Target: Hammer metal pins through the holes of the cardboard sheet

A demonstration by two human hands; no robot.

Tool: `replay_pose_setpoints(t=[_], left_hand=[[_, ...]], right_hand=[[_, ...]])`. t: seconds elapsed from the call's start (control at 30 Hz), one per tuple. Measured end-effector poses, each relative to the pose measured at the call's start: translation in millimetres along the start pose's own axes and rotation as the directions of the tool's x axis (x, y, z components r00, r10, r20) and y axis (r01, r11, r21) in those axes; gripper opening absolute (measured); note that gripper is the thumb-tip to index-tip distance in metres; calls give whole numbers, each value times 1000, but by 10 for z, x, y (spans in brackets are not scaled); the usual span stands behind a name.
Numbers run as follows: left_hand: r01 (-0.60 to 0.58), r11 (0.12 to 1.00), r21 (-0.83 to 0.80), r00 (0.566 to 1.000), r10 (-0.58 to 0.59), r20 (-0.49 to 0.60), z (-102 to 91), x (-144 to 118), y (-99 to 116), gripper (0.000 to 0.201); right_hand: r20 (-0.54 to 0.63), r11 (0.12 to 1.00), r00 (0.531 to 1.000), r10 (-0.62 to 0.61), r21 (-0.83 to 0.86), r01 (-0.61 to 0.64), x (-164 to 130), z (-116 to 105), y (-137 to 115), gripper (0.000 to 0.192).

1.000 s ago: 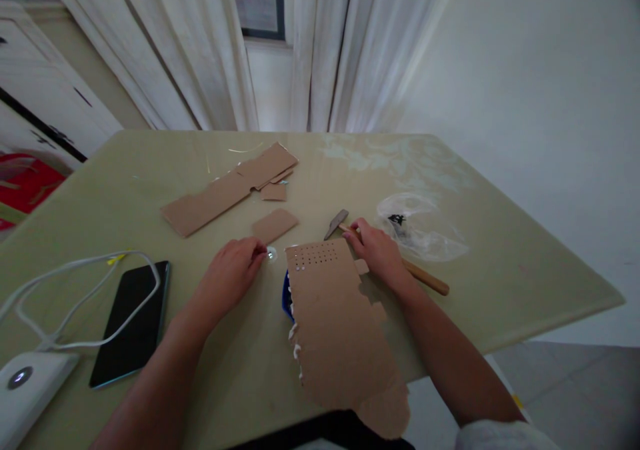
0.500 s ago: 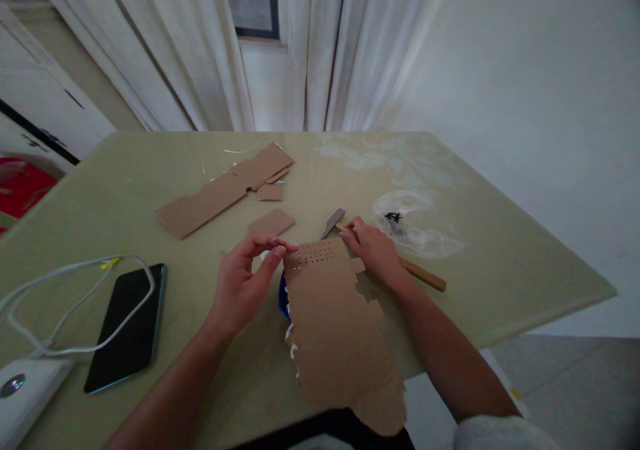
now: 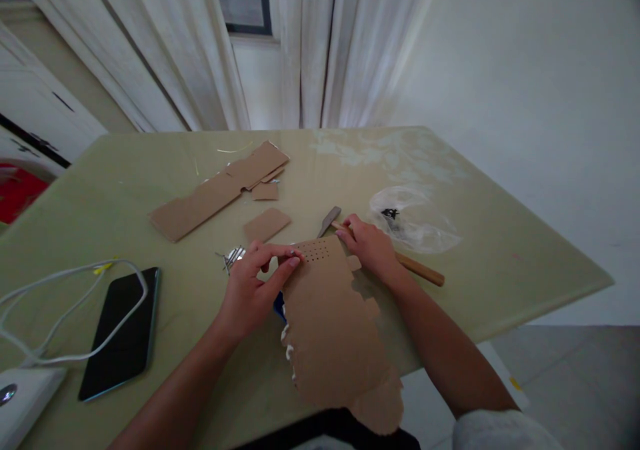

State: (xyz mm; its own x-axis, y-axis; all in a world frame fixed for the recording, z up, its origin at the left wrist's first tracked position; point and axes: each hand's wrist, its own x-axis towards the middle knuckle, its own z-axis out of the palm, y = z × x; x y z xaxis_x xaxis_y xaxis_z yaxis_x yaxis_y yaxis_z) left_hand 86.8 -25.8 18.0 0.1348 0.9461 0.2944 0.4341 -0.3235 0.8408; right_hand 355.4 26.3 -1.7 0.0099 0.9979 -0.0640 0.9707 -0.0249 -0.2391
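Green table (image 3: 480,263): left hand (image 3: 255,283) pinches punched cardboard (image 3: 335,317); right hand (image 3: 370,247) grips hammer (image 3: 390,253).

4 cardboard pcs (image 3: 335,310), 1 hammer (image 3: 400,261), 1 phone (image 3: 120,332), 1 bag (image 3: 417,223).

A pale green table (image 3: 480,270) carries everything. Taking the black phone (image 3: 120,333) as landmark: a white cable (image 3: 65,283) loops just left of it, small nails (image 3: 233,258) lie to its right, cardboard strips (image 3: 220,187) beyond it, and a hammer (image 3: 400,260) and plastic bag (image 3: 415,220) far right.
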Motion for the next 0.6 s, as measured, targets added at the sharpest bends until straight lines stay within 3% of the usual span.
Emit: replay_pose_setpoints(t=[0.6], left_hand=[[-35,999,40,999,35,2,-7,0,37,20]], right_hand=[[15,1000,1000,-4,-6,4,-2,-14,0,32]])
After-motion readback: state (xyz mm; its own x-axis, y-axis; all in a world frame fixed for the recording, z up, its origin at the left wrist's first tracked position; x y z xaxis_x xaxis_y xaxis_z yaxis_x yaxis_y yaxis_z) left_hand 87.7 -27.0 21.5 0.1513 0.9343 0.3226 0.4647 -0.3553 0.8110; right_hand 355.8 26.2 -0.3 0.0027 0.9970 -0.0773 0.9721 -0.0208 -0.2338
